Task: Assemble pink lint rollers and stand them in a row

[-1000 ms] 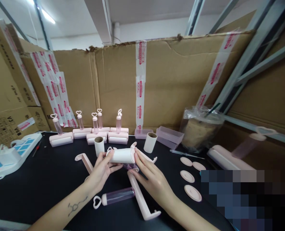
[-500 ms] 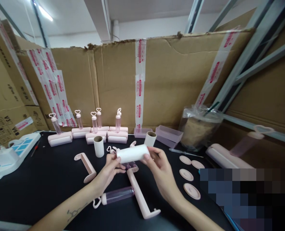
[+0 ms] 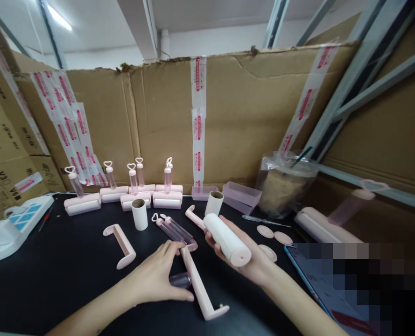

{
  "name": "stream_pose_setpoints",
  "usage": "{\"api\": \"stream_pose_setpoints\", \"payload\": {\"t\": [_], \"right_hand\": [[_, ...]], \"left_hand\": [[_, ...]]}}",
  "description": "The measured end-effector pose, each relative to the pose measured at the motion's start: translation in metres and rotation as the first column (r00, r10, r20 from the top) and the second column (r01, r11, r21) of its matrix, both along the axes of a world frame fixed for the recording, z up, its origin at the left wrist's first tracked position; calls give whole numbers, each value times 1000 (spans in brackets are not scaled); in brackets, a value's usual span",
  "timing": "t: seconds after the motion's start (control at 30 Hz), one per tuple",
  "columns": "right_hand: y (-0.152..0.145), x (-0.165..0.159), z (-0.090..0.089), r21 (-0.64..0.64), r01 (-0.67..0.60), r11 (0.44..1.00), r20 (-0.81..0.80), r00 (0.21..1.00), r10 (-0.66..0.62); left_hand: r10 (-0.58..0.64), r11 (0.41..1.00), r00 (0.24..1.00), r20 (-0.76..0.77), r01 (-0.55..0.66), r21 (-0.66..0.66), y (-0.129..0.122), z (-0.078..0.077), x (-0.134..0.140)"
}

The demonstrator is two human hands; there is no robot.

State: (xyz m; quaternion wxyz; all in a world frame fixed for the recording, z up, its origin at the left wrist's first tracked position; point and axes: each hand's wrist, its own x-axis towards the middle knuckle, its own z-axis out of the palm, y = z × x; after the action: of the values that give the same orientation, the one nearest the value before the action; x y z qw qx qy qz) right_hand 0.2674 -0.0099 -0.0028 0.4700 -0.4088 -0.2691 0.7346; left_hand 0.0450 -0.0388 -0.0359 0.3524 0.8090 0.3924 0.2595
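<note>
A white lint roll (image 3: 224, 235) with a pale pink cap on its near end lies in my right hand (image 3: 251, 252), fingers wrapped underneath it. My left hand (image 3: 160, 273) has thumb and fingers spread, over a clear purple handle tube (image 3: 180, 280) that it partly hides. Right beside those fingertips is a pink roller bracket (image 3: 200, 287) lying on the table; whether they touch it I cannot tell. Behind them lie more clear tubes with heart-shaped ends (image 3: 172, 228). Another pink bracket (image 3: 122, 245) rests to the left, and a further one (image 3: 194, 217) is partly behind the roll.
Two cardboard cores (image 3: 139, 215) stand upright. Assembled pink lint rollers (image 3: 167, 198) line the back by a cardboard wall. Pink discs (image 3: 265, 231), a screwdriver (image 3: 263, 220), a bagged drink (image 3: 280, 186) and a tablet-like device (image 3: 307, 275) are at right. A power strip (image 3: 35, 210) sits left.
My left hand has let go of the lint roll and moved down to the bracket, opening. My right hand has turned the roll, so its pink-capped end now faces me.
</note>
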Motion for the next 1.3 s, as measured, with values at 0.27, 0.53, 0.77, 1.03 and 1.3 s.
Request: {"api": "stream_pose_setpoints", "payload": {"t": [0.27,0.53,0.77,1.03,1.3], "right_hand": [[-8,-2,8,26,-98,995,87,992,96],[-11,-5,6,158,-132,979,246,965,91],[-12,-7,-1,141,-275,951,403,893,199],[-12,-11,-2,111,-298,948,471,856,213],[-16,-11,-5,200,-471,859,520,794,314]], "left_hand": [[25,973,977,213,25,-231,3,-17,-1],[154,913,911,384,17,-407,6,-12,4],[130,896,940,316,26,-444,0,-10,3],[135,836,862,489,165,-523,2,-9,11],[244,827,828,505,94,-554,6,-3,11]]}}
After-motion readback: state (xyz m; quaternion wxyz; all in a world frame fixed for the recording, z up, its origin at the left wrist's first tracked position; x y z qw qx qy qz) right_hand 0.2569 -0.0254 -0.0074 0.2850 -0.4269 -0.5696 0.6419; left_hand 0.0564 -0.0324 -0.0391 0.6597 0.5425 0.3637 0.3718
